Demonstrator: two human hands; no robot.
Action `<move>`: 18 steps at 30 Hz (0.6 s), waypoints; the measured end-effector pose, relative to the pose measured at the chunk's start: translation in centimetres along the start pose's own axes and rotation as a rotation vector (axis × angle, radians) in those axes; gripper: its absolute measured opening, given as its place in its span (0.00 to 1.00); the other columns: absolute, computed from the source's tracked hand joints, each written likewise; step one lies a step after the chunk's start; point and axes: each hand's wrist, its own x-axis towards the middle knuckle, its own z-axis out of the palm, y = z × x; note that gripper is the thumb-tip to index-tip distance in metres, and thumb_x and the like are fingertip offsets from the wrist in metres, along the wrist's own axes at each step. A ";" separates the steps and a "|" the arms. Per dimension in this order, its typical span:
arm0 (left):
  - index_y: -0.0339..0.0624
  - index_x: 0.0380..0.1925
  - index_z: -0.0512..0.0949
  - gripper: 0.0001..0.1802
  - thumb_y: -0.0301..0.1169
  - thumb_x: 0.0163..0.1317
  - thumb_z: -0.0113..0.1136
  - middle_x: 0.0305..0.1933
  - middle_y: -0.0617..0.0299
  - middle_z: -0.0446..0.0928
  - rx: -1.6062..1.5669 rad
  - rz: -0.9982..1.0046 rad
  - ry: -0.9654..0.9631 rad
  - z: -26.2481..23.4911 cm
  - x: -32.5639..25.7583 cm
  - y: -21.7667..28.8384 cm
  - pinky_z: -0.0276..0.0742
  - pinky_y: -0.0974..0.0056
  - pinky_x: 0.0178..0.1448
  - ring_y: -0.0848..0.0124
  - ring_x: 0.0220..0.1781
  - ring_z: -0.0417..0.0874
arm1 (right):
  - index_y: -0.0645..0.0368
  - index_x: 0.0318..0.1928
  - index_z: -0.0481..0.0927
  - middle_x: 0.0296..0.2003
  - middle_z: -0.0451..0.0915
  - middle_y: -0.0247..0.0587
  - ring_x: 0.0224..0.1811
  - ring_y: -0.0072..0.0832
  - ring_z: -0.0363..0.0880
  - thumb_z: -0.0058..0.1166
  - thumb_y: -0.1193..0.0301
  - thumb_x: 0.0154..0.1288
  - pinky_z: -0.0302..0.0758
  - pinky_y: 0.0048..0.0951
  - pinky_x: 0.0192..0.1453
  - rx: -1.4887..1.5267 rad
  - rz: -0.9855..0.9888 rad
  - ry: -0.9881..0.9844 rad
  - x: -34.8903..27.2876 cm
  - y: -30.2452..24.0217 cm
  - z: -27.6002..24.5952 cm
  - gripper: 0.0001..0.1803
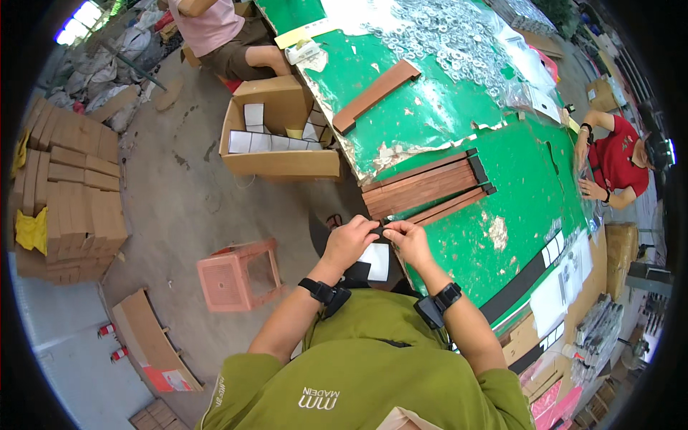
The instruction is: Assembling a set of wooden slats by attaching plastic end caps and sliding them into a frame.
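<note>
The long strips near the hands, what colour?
The long strips are mostly reddish brown, in the head view.

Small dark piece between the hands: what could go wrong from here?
The small dark piece, pinched between left hand and right hand near the edge of the green table, could slip and drop to the floor.

The right hand is close to the brown strips; a bump might knock them askew.

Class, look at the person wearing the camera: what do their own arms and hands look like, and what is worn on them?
The left hand and right hand are ungloved. Both wrists carry black straps with boxy dark devices. The short sleeves are olive green.
</note>
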 end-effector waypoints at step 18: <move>0.41 0.43 0.81 0.15 0.39 0.62 0.63 0.39 0.51 0.84 -0.073 -0.376 -0.227 2.3 0.5 -3.7 0.78 0.53 0.47 0.51 0.43 0.83 | 0.66 0.64 0.69 0.60 0.73 0.50 0.55 0.34 0.75 0.59 0.70 0.66 0.73 0.33 0.59 -0.513 -0.366 0.879 3.8 -8.0 -22.3 0.28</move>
